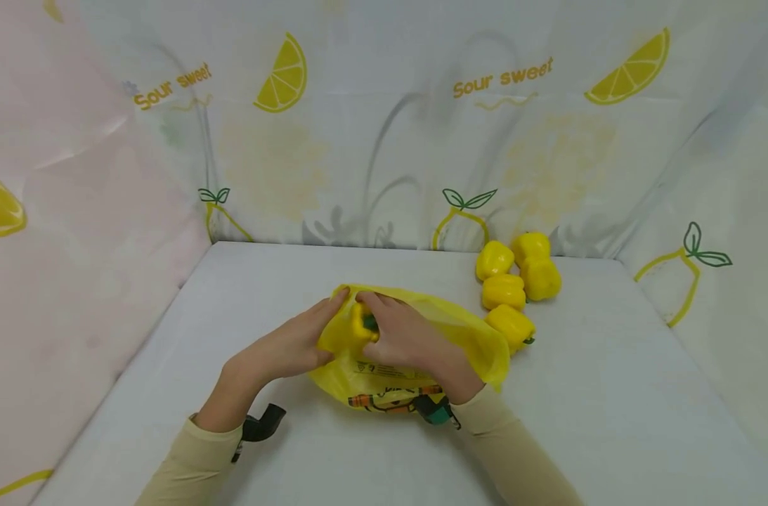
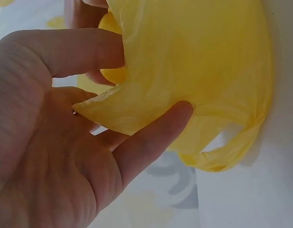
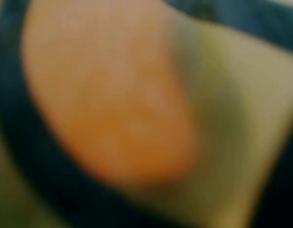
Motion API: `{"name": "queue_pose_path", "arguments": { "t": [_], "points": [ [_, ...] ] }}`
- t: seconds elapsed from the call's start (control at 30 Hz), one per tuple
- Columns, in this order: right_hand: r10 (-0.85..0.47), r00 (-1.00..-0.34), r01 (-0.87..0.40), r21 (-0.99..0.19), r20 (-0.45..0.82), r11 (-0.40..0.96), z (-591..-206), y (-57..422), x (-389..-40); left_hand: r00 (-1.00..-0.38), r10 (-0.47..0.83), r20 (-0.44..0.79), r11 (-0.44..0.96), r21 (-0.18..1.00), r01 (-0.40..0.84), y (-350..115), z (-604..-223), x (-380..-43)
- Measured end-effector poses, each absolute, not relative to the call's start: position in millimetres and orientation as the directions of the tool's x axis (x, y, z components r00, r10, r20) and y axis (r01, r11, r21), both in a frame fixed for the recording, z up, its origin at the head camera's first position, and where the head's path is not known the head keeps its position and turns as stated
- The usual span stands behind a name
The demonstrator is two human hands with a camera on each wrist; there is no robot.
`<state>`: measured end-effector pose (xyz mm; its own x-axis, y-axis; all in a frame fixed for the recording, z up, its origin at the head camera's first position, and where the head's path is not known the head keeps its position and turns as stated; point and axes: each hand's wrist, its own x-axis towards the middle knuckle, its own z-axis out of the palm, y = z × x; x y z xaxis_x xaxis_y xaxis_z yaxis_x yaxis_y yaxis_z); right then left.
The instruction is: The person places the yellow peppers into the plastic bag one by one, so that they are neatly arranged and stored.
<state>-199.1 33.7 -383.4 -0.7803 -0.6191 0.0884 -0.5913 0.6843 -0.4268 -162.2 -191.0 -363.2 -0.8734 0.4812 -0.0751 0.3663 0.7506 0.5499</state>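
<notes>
A yellow plastic bag (image 1: 421, 372) with printed orange and dark figures lies in the middle of the table, its mouth spread. My left hand (image 1: 289, 344) holds the bag's left edge. In the left wrist view, the edge runs between the left hand's spread fingers (image 2: 155, 130). At the bag's mouth my right hand (image 1: 405, 334) grips a yellow bell pepper (image 1: 360, 323) with a green stem, largely covered by that hand. Part of this pepper shows behind the bag in the left wrist view. The right wrist view is blurred, with an orange patch and dark curved bands.
Several yellow bell peppers (image 1: 504, 292) sit clustered behind the bag on the right, the nearest one (image 1: 510, 327) close to its rim. The white table (image 1: 611, 393) ends at a hanging cloth (image 1: 358, 140) with lemon prints. A black wrist mount (image 1: 263, 424) sits under the left wrist.
</notes>
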Motion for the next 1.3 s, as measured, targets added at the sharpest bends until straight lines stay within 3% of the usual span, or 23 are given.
{"name": "queue_pose_path", "arguments": {
  "t": [0.23,0.77,0.93,1.13,1.3],
  "points": [
    [-0.636,-0.75,-0.646,-0.409,0.182,0.644,-403.2,28.3,-211.5,-0.873,0.485,-0.056,0.755,0.532,0.385,-190.5,-365.8,-163.5],
    [-0.528,-0.831,-0.555,-0.322,0.176,0.767,-409.4,30.8,-206.4,-0.878,0.476,-0.049,0.75,0.543,0.377,-186.7,-367.0,-163.6],
    [-0.528,-0.845,-0.528,-0.287,0.087,0.799,-388.1,41.7,-191.1,-0.879,0.476,-0.026,0.751,0.533,0.391,-187.3,-370.1,-162.3],
    [-0.563,-0.826,-0.512,-0.387,-0.022,0.767,-347.0,71.1,-171.7,-0.879,0.476,-0.022,0.752,0.53,0.393,-185.9,-369.3,-163.1],
    [-0.594,-0.804,-0.525,-0.455,-0.011,0.719,-328.6,94.6,-163.1,-0.885,0.465,-0.028,0.756,0.534,0.38,-187.0,-368.9,-163.1]
  ]
}}
